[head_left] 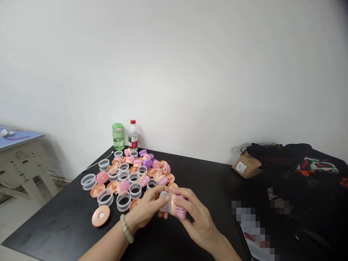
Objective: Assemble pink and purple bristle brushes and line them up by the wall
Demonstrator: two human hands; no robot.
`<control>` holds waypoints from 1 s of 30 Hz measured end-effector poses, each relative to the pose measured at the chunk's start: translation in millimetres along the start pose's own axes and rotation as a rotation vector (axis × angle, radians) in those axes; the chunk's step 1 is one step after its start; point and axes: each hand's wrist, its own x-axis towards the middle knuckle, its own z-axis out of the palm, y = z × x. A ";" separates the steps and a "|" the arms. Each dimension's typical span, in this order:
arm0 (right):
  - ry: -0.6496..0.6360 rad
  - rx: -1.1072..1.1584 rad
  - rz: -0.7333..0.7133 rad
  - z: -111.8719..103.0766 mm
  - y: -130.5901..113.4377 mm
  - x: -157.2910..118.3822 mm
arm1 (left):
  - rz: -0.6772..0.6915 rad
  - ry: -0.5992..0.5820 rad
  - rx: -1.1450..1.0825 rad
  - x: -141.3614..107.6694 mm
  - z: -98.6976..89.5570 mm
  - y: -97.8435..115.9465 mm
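Between my two hands, above the black table [199,166], is a pink bristle brush head [181,211] joined to or pressed against a translucent plastic ring [166,206]. My left hand [148,206], with a pale bead bracelet [126,229] on its wrist, is closed on the ring. Fingers of my right hand [199,221] wrap around the brush head from the right. Whether the two parts are locked together I cannot tell. Left of my hands lie several clear rings [123,201], orange caps [97,190] and pink and purple brush heads [124,186]. One orange disc [100,216] lies nearest me.
A green bottle [118,137] and a red-capped water bottle [133,137] stand at the back by the wall. On the right are a brown paper bag [247,165], dark cloth [293,159] and a phone-like device [252,237]. A white cable [95,165] crosses the left edge.
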 end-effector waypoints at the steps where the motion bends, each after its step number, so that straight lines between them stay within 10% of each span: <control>1: 0.012 -0.005 0.009 0.2 0.5 -0.4 | 0.012 0.007 -0.004 -0.8 1.3 1.0; 15: 0.134 0.630 0.775 16.4 7.1 -1.5 | 0.535 0.024 0.415 -3.7 2.7 1.6; 26: 0.207 0.446 0.638 20.5 9.2 -1.8 | 0.233 0.161 0.322 0.9 -10.5 -4.6; 30: 0.188 0.465 0.685 17.1 11.0 -3.2 | 0.281 0.049 0.268 -4.1 -2.5 6.2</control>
